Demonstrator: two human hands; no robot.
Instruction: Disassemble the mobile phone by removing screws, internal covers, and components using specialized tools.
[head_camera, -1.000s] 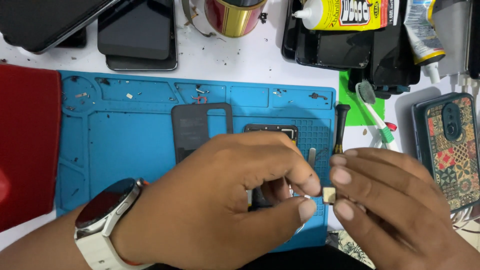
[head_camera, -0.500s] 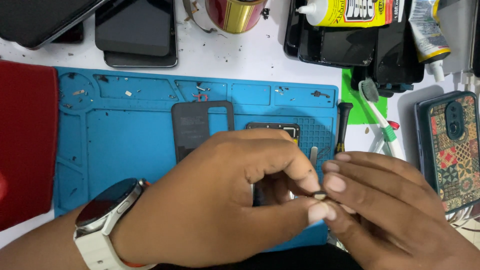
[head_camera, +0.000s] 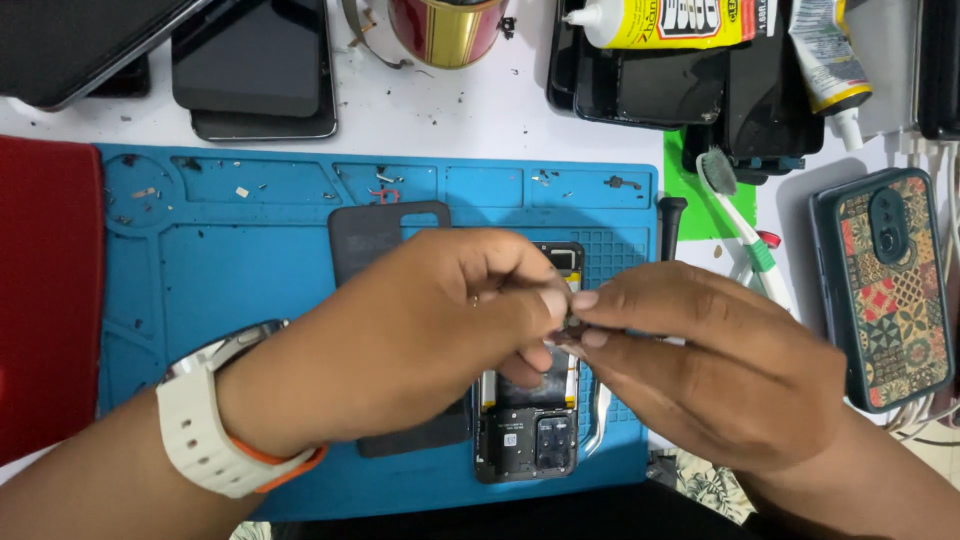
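Both hands meet over the middle of the blue work mat (head_camera: 250, 300). Left hand (head_camera: 400, 340), with a white watch (head_camera: 215, 425) on the wrist, comes in from 8 o'clock; right hand (head_camera: 720, 370) comes in from 4 o'clock. Fingertips of both are pinched together on a small dark part (head_camera: 572, 325) right at the point where the hands touch. The part is mostly hidden by the fingers, so I cannot tell what it is.

Directly under the hands, toward 6 o'clock, lies an opened phone (head_camera: 525, 430), back off, camera module end nearest the person; its upper edge shows just above the knuckles. A dark grey back cover (head_camera: 385, 235) lies flat on the mat just beside the phone at 9 o'clock, half covered by the left hand.

A black-handled tool (head_camera: 670, 225) lies on the mat's right edge at 1 o'clock from the hands. A toothbrush (head_camera: 745, 230) with a green and white handle lies at 2 o'clock, head on a green patch. A phone in a patterned case (head_camera: 890, 285) lies at 3 o'clock, well apart. Along the 12 o'clock edge: a red and gold can (head_camera: 445, 30), a yellow glue bottle (head_camera: 660, 20), stacked dark phones (head_camera: 255, 65). A red mat (head_camera: 45, 300) sits at 9 o'clock.
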